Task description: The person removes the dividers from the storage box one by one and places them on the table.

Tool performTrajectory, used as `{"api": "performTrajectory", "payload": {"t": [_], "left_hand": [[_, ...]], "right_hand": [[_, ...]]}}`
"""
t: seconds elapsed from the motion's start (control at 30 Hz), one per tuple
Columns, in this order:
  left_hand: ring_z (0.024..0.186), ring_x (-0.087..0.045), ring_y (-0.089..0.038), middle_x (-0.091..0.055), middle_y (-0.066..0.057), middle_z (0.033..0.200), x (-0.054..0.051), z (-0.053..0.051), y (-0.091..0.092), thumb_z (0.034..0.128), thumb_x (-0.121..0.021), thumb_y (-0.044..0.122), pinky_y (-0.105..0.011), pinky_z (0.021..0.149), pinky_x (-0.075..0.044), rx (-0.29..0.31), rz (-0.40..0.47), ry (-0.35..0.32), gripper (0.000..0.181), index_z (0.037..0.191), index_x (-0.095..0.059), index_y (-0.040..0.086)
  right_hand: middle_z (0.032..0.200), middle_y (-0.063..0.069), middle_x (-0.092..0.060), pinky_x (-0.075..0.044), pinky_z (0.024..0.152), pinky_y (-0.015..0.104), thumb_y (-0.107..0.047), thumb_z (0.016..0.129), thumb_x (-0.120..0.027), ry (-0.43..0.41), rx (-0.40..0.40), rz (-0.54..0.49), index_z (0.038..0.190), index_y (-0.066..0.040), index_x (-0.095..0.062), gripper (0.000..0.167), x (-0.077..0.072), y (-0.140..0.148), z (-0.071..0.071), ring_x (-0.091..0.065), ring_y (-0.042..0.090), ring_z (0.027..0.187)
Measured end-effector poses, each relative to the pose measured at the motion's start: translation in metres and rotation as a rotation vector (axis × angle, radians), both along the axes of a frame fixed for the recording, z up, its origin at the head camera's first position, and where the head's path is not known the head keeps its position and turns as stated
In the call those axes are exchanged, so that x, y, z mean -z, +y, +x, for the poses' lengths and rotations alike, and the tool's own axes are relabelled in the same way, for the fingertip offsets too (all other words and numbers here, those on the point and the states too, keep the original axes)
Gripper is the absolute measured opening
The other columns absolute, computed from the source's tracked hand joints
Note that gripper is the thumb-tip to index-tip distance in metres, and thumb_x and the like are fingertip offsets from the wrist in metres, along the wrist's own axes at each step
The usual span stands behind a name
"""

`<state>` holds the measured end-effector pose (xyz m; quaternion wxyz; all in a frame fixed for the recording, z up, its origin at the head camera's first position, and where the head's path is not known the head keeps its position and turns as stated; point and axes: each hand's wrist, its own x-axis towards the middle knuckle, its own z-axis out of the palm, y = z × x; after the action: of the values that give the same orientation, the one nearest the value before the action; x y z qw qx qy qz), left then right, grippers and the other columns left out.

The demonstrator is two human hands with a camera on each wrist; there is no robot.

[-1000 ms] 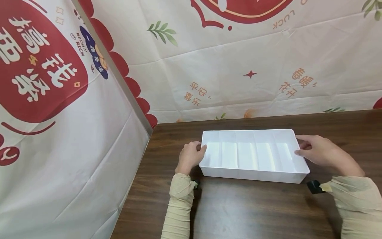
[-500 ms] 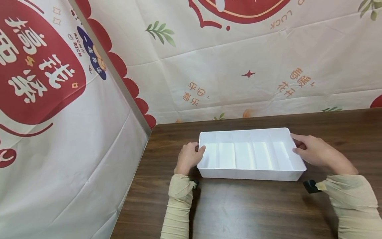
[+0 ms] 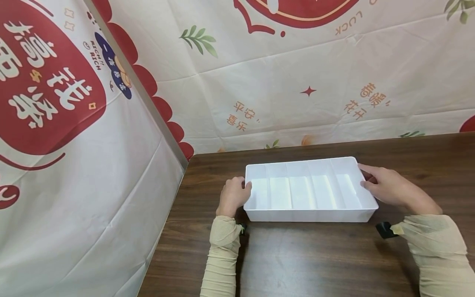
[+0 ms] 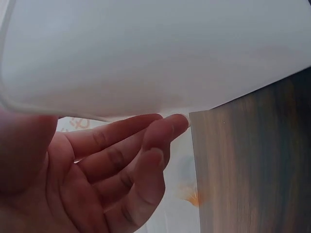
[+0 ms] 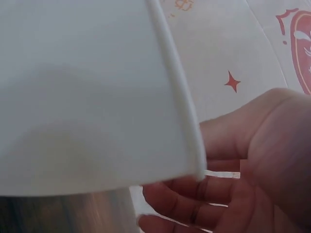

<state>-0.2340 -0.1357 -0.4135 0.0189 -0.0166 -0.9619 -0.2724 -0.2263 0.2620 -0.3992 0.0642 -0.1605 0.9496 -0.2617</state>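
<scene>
Hanging at far left, a white printed cloth runs down beside the dark wood table. Next, left sleeve, then left hand: fingers partly curled, thumb over the rim, gripping the left end of the white tray. Left wrist view has its fingertips against the tray's outside, bent and slightly spread. Tray sits mid-table, upright, between the hands, long side toward the person, five compartments across its width; cannot tell if its base fully touches the wood. Behind it, a second printed cloth along the table's far edge. Further right, right hand pinches the opposite end, thumb and forefinger at the rim, remaining fingers bent in the right wrist view. Black device beside right sleeve. Progress, my judgement: grip at both ends done, tray looks roughly squared to the table, final position unclear; release not yet done.
</scene>
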Motion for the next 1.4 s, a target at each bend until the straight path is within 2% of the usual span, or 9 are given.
{"api": "performTrajectory", "payload": {"t": [0.2,0.37,0.53,0.73,0.93,1.17,1.4], "left_hand": [[0.056,-0.05,-0.017,-0.054,-0.004,0.063,0.0,0.003,0.001,0.0973,-0.056,0.021,-0.03,0.051,-0.039,-0.001,-0.019,0.006,0.028,0.074,-0.063,0.006],[0.055,-0.049,-0.017,-0.054,-0.003,0.062,0.002,0.003,0.0,0.097,-0.056,0.022,-0.03,0.05,-0.038,-0.005,-0.03,0.005,0.029,0.072,-0.061,0.008],[0.056,-0.051,-0.017,-0.056,-0.003,0.063,0.003,0.002,0.0,0.0966,-0.056,0.022,-0.031,0.051,-0.039,-0.012,-0.026,0.005,0.027,0.073,-0.063,0.008],[0.057,-0.051,-0.017,-0.056,-0.003,0.064,0.003,0.001,0.002,0.0969,-0.056,0.022,-0.031,0.051,-0.04,-0.005,-0.022,0.007,0.027,0.076,-0.064,0.008],[0.057,-0.051,-0.017,-0.056,-0.003,0.064,0.001,0.001,0.002,0.0977,-0.056,0.024,-0.031,0.052,-0.04,0.0,-0.029,0.011,0.028,0.075,-0.063,0.008],[0.058,-0.053,-0.018,-0.057,-0.004,0.066,-0.001,0.003,0.001,0.0981,-0.056,0.024,-0.031,0.053,-0.041,0.0,0.002,-0.009,0.026,0.081,-0.065,0.007],[0.059,-0.052,-0.018,-0.058,-0.004,0.067,-0.001,0.003,-0.001,0.0982,-0.056,0.024,-0.031,0.053,-0.041,0.01,-0.004,-0.006,0.026,0.081,-0.066,0.007]], "right_hand": [[0.096,0.024,-0.064,-0.05,0.067,0.04,-0.012,0.094,-0.062,0.05,0.028,0.045,0.134,0.024,-0.04,0.058,-0.007,-0.007,0.003,-0.058,0.027,0.081],[0.094,0.021,-0.064,-0.049,0.065,0.038,-0.015,0.094,-0.064,0.069,0.046,0.037,0.133,0.022,-0.042,0.059,-0.017,-0.013,0.009,-0.057,0.026,0.079],[0.095,0.023,-0.067,-0.053,0.068,0.046,-0.017,0.095,-0.064,0.105,0.045,0.038,0.132,0.019,-0.046,0.055,-0.027,-0.023,0.016,-0.06,0.028,0.08],[0.097,0.025,-0.065,-0.052,0.064,0.041,-0.02,0.095,-0.062,0.064,0.064,0.036,0.133,0.015,-0.048,0.053,-0.035,-0.036,0.016,-0.058,0.026,0.077],[0.099,0.027,-0.066,-0.052,0.064,0.041,-0.019,0.094,-0.063,0.031,0.067,0.04,0.132,0.012,-0.05,0.051,-0.033,-0.048,0.015,-0.06,0.03,0.081],[0.1,0.027,-0.067,-0.052,0.064,0.041,-0.017,0.093,-0.065,0.024,0.057,0.042,0.132,0.011,-0.051,0.05,-0.027,-0.057,0.012,-0.061,0.029,0.08],[0.1,0.026,-0.066,-0.052,0.063,0.039,-0.015,0.093,-0.066,0.013,0.047,0.03,0.132,0.009,-0.052,0.048,-0.024,-0.06,0.013,-0.061,0.029,0.079]]}}
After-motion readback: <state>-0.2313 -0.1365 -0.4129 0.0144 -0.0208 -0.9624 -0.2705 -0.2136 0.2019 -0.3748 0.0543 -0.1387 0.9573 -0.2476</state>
